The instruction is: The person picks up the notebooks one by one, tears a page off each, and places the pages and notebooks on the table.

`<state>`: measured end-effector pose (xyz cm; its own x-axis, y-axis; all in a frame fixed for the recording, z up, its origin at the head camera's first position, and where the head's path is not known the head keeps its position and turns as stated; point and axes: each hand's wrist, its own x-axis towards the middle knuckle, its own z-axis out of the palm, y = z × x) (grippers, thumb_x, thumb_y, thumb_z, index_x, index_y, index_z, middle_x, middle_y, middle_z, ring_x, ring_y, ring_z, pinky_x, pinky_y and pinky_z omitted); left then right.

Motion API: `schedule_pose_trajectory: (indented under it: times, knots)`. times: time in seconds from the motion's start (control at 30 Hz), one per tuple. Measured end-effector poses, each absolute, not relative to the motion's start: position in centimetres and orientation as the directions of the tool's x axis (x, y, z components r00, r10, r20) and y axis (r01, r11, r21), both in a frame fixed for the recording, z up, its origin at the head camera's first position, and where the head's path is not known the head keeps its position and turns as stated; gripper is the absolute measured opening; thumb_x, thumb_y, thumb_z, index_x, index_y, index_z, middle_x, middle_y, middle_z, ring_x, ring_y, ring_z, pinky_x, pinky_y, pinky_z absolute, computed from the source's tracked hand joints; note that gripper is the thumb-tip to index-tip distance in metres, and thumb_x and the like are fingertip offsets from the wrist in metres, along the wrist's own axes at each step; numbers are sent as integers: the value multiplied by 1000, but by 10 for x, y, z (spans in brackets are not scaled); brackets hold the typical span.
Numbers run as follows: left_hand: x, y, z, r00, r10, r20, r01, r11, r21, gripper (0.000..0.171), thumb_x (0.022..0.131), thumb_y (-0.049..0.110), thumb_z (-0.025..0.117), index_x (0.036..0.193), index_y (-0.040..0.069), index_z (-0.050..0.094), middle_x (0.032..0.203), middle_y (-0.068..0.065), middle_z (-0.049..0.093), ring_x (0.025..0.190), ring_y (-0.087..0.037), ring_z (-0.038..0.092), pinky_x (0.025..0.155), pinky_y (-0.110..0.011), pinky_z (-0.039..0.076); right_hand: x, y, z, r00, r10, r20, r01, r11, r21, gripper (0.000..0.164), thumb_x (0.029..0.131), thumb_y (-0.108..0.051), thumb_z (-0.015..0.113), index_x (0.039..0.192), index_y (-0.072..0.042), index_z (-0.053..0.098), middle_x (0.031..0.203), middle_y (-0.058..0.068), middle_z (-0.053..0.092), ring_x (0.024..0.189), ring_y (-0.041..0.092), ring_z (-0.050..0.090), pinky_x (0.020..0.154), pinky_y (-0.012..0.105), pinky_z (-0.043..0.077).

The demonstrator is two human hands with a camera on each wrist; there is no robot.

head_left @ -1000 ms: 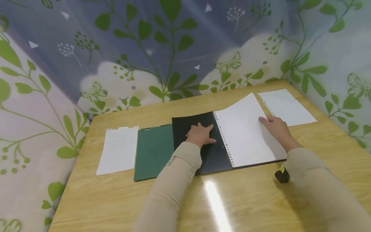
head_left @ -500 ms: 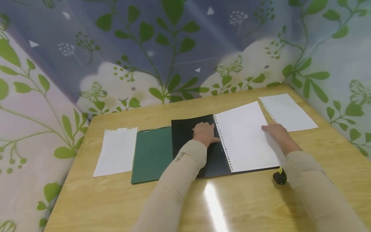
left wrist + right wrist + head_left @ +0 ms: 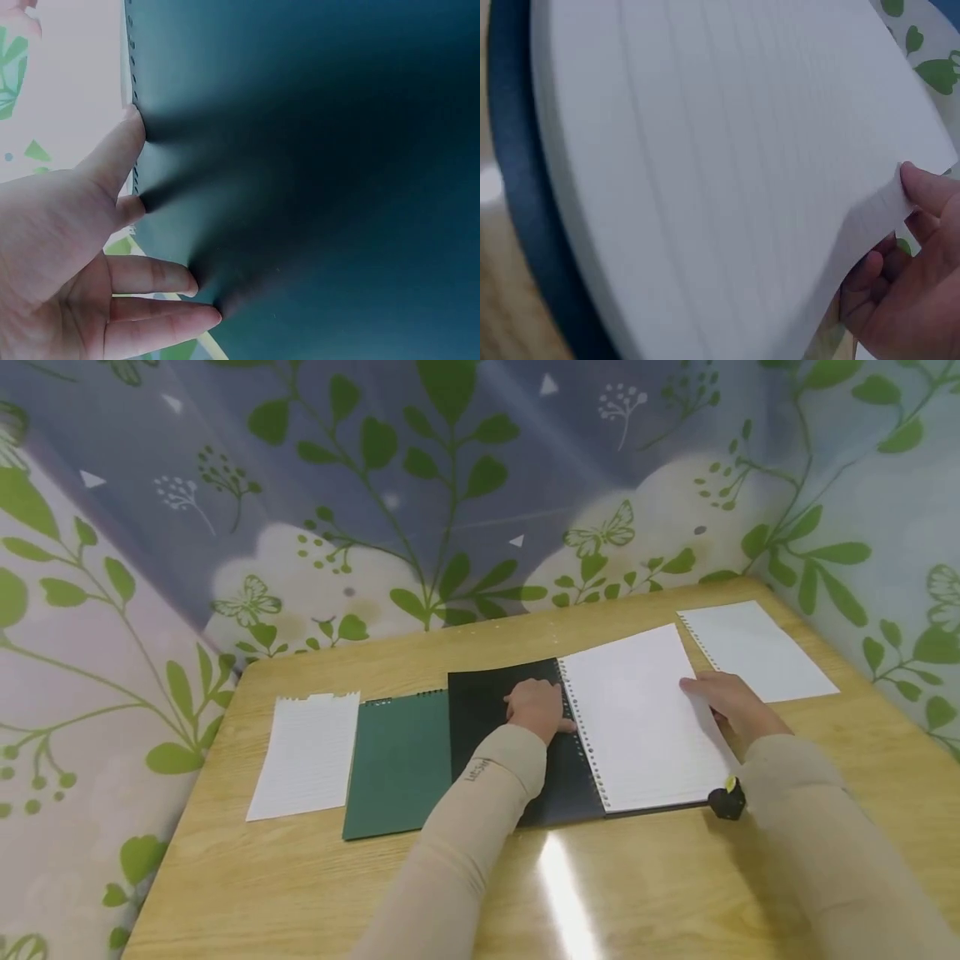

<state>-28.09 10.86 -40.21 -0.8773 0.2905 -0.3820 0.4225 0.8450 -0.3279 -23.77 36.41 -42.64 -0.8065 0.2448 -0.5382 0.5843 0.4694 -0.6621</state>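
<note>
A spiral notebook lies open, its black cover [image 3: 480, 693] folded out to the left and white lined pages [image 3: 637, 718] on the right. My left hand [image 3: 537, 706] presses on the black cover beside the binding. In the left wrist view its fingers [image 3: 154, 274] are fairly straight, with the tips on the dark cover and the thumb at the row of holes. My right hand [image 3: 735, 702] pinches the right edge of the white page, thumb on top. The right wrist view shows that page [image 3: 750, 150] curving up at the edge the hand [image 3: 922, 255] holds.
Left of the black cover lies a green notebook [image 3: 397, 760] with its coil at the top. Beyond it is a torn lined sheet [image 3: 307, 760]. Another loose sheet [image 3: 757, 652] with punched holes lies at the back right. A patterned curtain [image 3: 480, 485] hangs behind the wooden table [image 3: 300, 893].
My left hand has moved right across the black cover to the binding, its fingers less spread than before. The right hand keeps its pinch on the page, whose far corner sits slightly lower.
</note>
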Motion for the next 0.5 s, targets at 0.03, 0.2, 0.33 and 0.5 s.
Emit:
schedule_pose_trajectory:
  times: [0.03, 0.2, 0.33, 0.5]
  knots:
    - [-281, 108, -401, -879, 284, -383, 416, 850, -324, 79, 80, 71, 40, 146, 30, 24, 140, -1, 47, 113, -27, 58, 72, -30, 56, -237, 364, -427, -810, 245, -532, 580, 469, -666, 78, 90, -51, 43, 147, -5, 15, 135, 23, 27, 96, 24, 39, 69, 25, 37]
    - [-283, 107, -400, -879, 255, -404, 393, 867, -306, 80, 80, 70, 42, 146, 30, 24, 144, 1, 41, 121, -23, 52, 85, -34, 53, -237, 360, -429, -811, 270, -518, 583, 443, -682, 76, 90, -44, 46, 144, 3, 20, 119, 21, 34, 88, 21, 39, 67, 25, 36]
    - [-285, 107, -401, -874, 264, -409, 403, 864, -303, 79, 80, 70, 42, 146, 29, 25, 144, 1, 41, 121, -23, 52, 85, -35, 53, -235, 356, -430, -800, 297, -522, 600, 422, -679, 68, 91, -38, 46, 138, 8, 28, 108, 17, 39, 88, 21, 41, 69, 25, 37]
    - [-287, 108, -399, -872, 264, -412, 408, 857, -315, 78, 81, 70, 43, 145, 29, 27, 144, 1, 41, 122, -23, 51, 86, -36, 53, -231, 354, -429, -820, 259, -511, 571, 441, -692, 70, 93, -35, 43, 141, 10, 20, 140, 28, 30, 120, 35, 39, 100, 39, 37]
